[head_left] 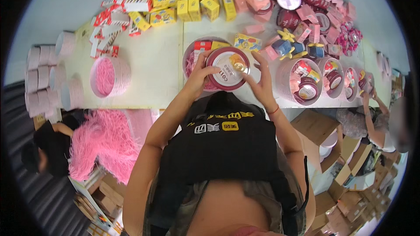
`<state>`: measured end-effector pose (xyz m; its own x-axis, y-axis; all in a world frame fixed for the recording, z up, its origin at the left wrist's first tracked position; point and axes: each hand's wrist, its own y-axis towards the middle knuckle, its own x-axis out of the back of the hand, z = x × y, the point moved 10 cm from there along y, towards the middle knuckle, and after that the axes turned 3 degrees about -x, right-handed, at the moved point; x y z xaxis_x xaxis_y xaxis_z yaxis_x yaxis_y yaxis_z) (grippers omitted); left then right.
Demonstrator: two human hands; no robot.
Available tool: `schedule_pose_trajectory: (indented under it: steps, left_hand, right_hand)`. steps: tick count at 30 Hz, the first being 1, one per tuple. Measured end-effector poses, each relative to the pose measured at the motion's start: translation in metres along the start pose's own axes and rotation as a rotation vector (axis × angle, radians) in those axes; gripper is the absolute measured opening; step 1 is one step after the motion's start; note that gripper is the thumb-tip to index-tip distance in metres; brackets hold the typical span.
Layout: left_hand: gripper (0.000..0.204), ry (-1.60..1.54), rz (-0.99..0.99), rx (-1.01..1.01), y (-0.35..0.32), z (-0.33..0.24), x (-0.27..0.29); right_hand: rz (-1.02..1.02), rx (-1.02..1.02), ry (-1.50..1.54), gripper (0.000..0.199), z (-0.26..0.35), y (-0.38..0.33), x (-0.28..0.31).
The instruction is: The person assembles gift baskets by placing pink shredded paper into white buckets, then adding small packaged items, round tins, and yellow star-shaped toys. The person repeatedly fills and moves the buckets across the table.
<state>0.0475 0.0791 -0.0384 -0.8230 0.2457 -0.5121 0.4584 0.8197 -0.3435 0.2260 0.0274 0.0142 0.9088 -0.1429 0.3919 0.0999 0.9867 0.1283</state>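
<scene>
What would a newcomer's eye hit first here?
Probably the shaggy heap of pink shredded filler, lower left by the table. Then, at centre, a round maroon tub gripped by the left hand, the right hand at its rim. Yellow cartons mass along the table's far side.

Reads bright and fairly even over the white table (155,72), with only soft, faint shadows beside the pink tubs (121,76). Catches small glints on the gold patch of the wine-red jar (228,71). Drops dim along the dark ridged surface (57,196) at lower left. Bends hard toward the rim, vignetted to black corners. Looks sharpest mid-frame; softens outward, blurring a person's head (399,124) at far right. Can't tell light source.
</scene>
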Motion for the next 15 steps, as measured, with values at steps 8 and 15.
schedule_pose_trajectory:
  steps: [8, 15]
  left_hand:
    - [0.063, 0.564, 0.459, -0.096, 0.035, -0.006, 0.000]
    - [0.068, 0.867, 0.558, -0.202, 0.081, 0.016, 0.006]
  right_hand:
    - [0.425, -0.116, 0.177, 0.074, -0.016, 0.030, -0.055]
    - [0.274, -0.138, -0.183, 0.068, -0.075, 0.023, -0.070]
